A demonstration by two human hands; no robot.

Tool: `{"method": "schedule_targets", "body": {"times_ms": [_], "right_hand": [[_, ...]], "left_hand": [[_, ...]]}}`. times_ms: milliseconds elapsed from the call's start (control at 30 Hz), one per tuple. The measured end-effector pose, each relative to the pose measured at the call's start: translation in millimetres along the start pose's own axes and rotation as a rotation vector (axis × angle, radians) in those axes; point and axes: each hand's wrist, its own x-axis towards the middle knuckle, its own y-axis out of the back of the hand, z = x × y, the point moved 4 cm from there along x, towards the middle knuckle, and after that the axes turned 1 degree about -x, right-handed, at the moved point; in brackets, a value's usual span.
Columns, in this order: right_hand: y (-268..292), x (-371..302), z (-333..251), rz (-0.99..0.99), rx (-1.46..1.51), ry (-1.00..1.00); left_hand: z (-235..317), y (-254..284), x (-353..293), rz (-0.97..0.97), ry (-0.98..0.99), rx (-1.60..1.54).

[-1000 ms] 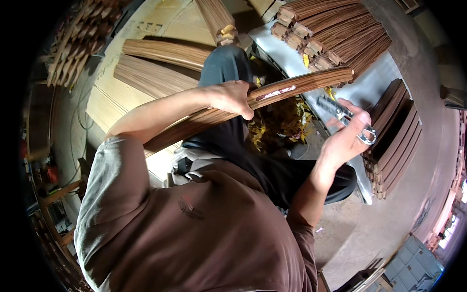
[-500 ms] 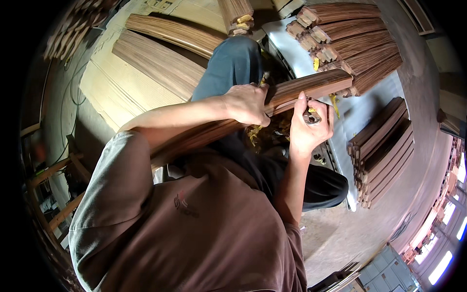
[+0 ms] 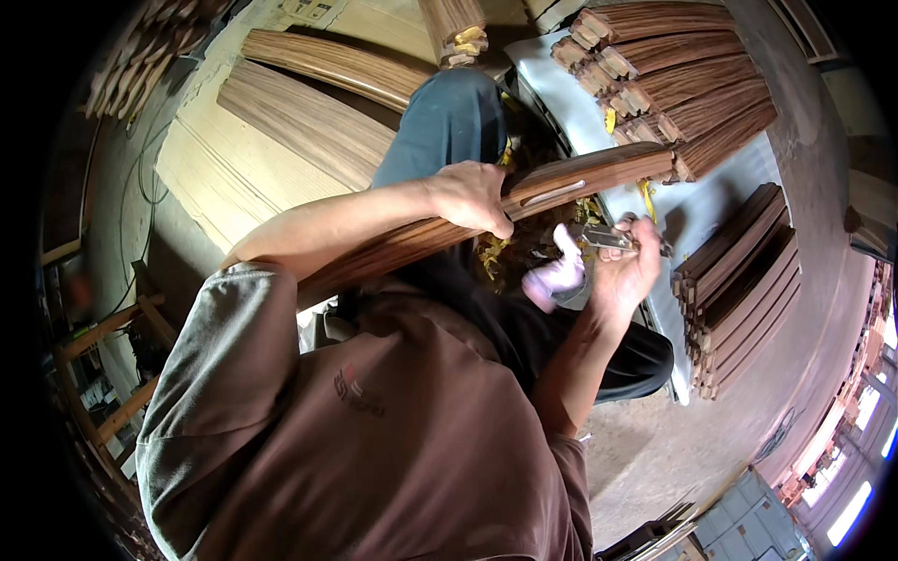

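Note:
My left hand is wrapped over a long dark-grained wooden strip, which lies slanted across my thighs. A pale streak shows on the strip's side face near its far end. My right hand is closed on a small flat metal tool with a shiny edge, held just to the near right of the strip and apart from it. A pale pinkish piece, blurred and of a kind I cannot make out, is between the strip and my right wrist. Yellow scraps lie below the strip.
Dark wooden strips lie stacked on a white sheet at the far right, with a smaller stack nearer. Left of my knee, brown boards rest on cardboard. Another bundle stands ahead.
My right hand has moved off the strip, right and toward me, with the metal tool now showing. The pale pinkish piece has appeared below. The strip has rolled slightly; my left hand stays on it.

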Motion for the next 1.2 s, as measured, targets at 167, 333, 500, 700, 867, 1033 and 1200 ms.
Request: {"method": "schedule_targets", "body": {"times_ms": [167,333,500,700,867,1033,1200], "right_hand": [[-13.4,-14.7,-38.2,-0.038,-1.128,0.755],[-26.9,-15.1,-52.3,-0.152,-1.365,0.881],[-47.4,-33.6,-78.2,-0.236,-1.589,1.014],[-60.2,-15.2,-99.5,-0.38,-1.807,1.141],[-54.8,1.6,-107.7,-0.47,-2.057,0.952],[-40.7,11.3,-135.8,-0.452,-2.073,0.893],[11.2,12.0,-193.6,0.089,-1.752,0.899]], "left_hand": [[0.6,-0.5,4.2,-0.103,0.054,0.001],[20.5,27.9,-22.2,0.079,-0.004,0.194],[32.8,69.3,-45.6,0.547,-0.261,0.517],[67.2,100.2,-46.8,0.738,-0.481,0.807],[92.0,110.9,-54.8,0.87,-0.785,0.964],[145.7,141.9,-62.8,0.994,-1.024,1.185],[228.7,166.4,-67.6,1.38,-0.948,1.028]]}}
